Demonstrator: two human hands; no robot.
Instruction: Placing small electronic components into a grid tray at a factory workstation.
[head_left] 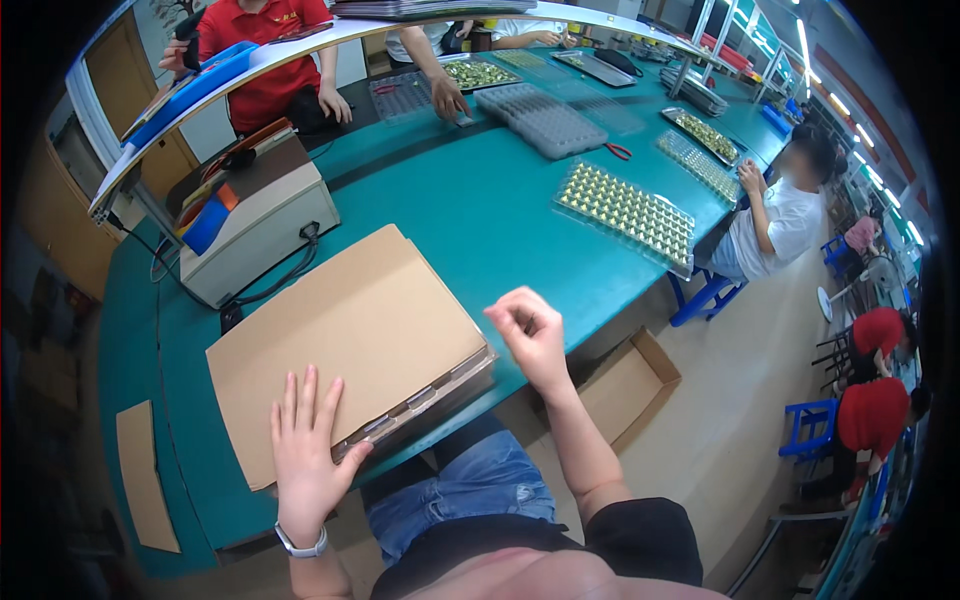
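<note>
Left hand lies flat, fingers spread, on the card sheet near its front edge w/ thumb hooked over the edge: a released grip, pressing rather than grasping. Right hand hangs in the air just past the sheet's right corner, fingers curled loosely in, nothing visible in it.

Step looks like steadying a capped tray stack: sheet sits on top, trays visible only as thin grey edges under the front-right side. Next move prob needs the right hand down on the far corner so both sides are held evenly; stack overhangs the tabletop edge a bit, so a one-sided push could tip it.

Sheet is plain brown, flat, slightly skewed to the tabletop edge. Behind it a beige machine; further off a clear tray of gold parts.
</note>
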